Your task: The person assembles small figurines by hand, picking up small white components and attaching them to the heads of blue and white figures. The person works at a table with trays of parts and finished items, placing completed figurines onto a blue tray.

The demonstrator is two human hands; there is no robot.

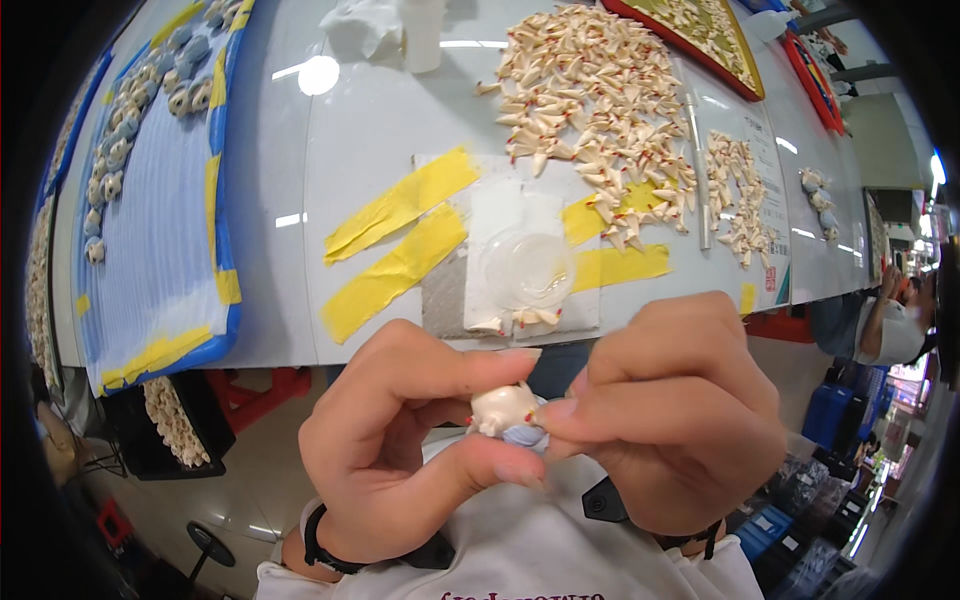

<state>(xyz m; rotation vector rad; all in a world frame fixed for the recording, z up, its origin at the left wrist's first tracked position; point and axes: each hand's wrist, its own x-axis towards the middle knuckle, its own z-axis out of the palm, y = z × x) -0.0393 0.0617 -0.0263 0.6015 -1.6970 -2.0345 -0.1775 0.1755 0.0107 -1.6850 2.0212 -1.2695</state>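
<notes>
My left hand (385, 440) holds a small cream-and-pale-blue figurine (503, 408) between thumb and fingers, just in front of the table edge. From the other side my right hand (680, 420) has its thumb and index finger pinched together against the figurine's right side. A tiny reddish spot shows by those fingertips; whatever they grip is mostly hidden. Beyond the hands, a round clear shallow dish (528, 268) sits on a white sheet taped to the table. A few small cream pieces with red tips (537, 317) lie along the sheet's near edge.
A big heap of cream red-tipped pieces (590, 90) covers the table's far right, beside a metal rod (698, 170) and a smaller pile (738, 190). At left, a blue tray (225, 300) bears several blue-and-cream figurines (115, 150). A black bin (130, 430) stands below it.
</notes>
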